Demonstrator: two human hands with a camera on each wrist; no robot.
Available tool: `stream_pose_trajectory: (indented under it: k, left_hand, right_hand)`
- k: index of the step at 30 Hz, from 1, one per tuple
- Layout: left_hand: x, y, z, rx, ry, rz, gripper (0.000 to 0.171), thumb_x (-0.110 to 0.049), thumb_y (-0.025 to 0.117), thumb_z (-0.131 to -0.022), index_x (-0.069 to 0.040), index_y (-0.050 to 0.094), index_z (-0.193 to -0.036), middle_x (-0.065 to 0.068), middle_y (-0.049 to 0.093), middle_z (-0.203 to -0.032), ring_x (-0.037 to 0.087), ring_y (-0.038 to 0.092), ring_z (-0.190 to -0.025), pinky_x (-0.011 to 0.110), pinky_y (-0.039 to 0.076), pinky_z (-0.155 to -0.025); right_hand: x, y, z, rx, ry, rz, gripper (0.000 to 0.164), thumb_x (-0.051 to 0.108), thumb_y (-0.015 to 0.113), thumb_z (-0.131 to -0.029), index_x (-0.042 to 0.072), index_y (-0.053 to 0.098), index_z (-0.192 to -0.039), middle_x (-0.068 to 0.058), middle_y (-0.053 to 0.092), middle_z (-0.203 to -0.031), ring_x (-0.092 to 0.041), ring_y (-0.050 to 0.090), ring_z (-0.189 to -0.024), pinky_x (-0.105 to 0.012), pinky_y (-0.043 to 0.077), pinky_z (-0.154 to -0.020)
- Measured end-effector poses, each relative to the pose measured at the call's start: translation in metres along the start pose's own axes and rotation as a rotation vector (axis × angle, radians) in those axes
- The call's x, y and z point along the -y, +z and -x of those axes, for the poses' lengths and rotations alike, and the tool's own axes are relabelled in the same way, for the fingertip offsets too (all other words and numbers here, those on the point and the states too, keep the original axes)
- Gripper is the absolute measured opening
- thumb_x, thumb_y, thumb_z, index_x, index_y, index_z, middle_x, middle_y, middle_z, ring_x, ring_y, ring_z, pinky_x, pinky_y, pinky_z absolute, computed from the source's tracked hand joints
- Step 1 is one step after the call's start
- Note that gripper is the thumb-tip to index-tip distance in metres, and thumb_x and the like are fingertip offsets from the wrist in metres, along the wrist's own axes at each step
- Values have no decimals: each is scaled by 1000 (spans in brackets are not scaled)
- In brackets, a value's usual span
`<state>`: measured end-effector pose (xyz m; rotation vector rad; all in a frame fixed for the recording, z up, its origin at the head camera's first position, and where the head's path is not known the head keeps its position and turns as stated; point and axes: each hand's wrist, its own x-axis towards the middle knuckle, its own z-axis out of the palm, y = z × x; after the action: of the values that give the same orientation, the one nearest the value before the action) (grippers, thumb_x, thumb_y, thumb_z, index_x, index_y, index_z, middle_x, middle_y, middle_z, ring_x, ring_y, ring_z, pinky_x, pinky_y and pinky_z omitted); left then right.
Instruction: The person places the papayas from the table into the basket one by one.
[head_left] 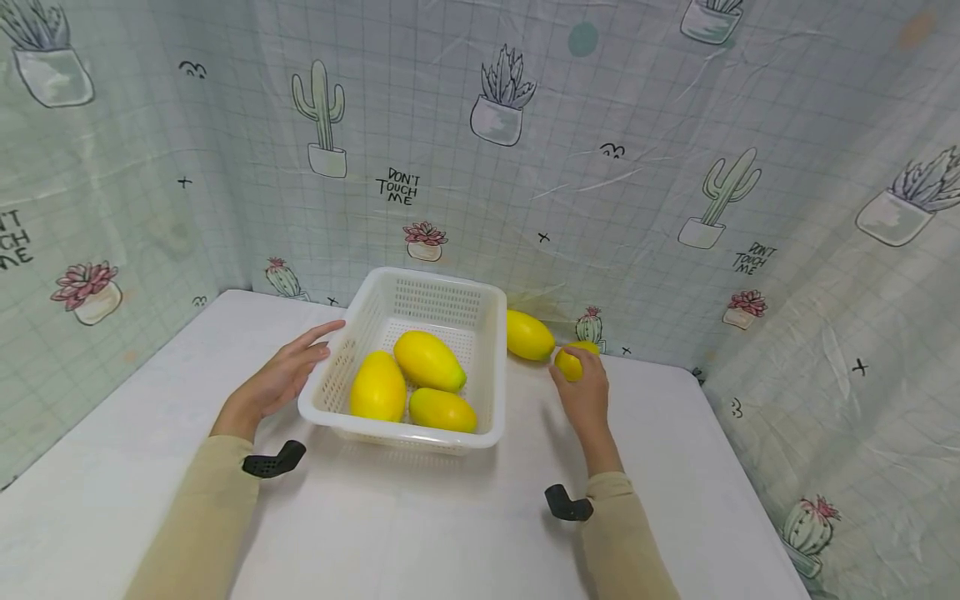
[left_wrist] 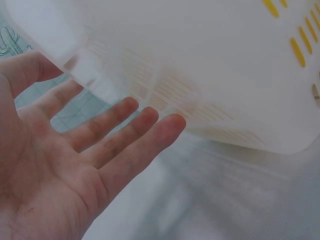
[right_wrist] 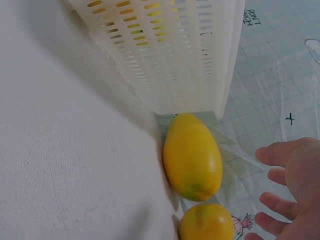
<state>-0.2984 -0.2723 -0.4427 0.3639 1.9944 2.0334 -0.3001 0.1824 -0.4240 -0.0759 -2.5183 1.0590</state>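
The outer yellow mango [head_left: 567, 365] lies to the right of the white slotted basket [head_left: 498, 358], level with its farther half. Your right hand [head_left: 587, 396] is over it with its grip apart, thumb and fingers parted; the right wrist view shows a gap between them and the fruit. Judging by its smooth, glossy skin, expect it to be firm, easy in weight for one hand, but slippery and inclined to roll; take hold across its widest part, thumb opposite fingers, and squeeze gently in case it bruises. The inner mango [head_left: 529, 336] sits just beside the basket's right wall, between it and the outer one. Inside the basket you have three more mangoes [head_left: 427, 360], grouped toward the near end. At the basket's left wall, your left hand [head_left: 281, 379] touches the side with fingers extended, its grip apart too, not wrapped round the rim. Under the basket spreads the white tabletop [head_left: 390, 525]; behind it hangs the cactus-print sheet [head_left: 525, 200].
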Motion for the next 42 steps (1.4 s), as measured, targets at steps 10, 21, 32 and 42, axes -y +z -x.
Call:
stream_pose_trajectory:
  k: [10, 21, 32, 42]
  left_hand:
    - [1, -1, 0, 7, 16, -6, 50, -28, 38, -98, -33, 21, -145, 7, 22, -151, 8, 50, -117, 30, 49, -91]
    - [3, -2, 0, 1, 16, -11, 50, -29, 39, -98, -34, 21, -144, 7, 21, -152, 9, 49, -118, 29, 49, -91]
    - [5, -2, -1, 7, 23, -11, 51, -28, 38, -98, -31, 19, -145, 8, 21, -151, 11, 47, -120, 28, 49, -91]
    - [4, -1, -1, -28, -13, -12, 50, -31, 41, -97, -35, 22, -144, 4, 22, -151, 11, 47, -119, 31, 48, -93]
  right_hand:
    - [-9, 1, -4, 3, 15, 33, 42, 30, 63, -85, 13, 52, -121, -9, 46, -132, -29, 39, -126, -47, 31, -108]
    - [-14, 0, -7, 32, 26, 15, 46, 32, 64, -84, 12, 51, -123, -11, 43, -135, -31, 37, -128, -49, 29, -108]
    - [-20, 3, -9, 30, 23, 11, 48, 29, 64, -84, 11, 49, -125, -13, 40, -136, -35, 35, -128, -52, 28, -107]
    - [-25, 9, -11, 22, 5, 16, 47, 25, 63, -85, 11, 48, -126, -13, 40, -137, -34, 34, -129, -50, 28, -108]
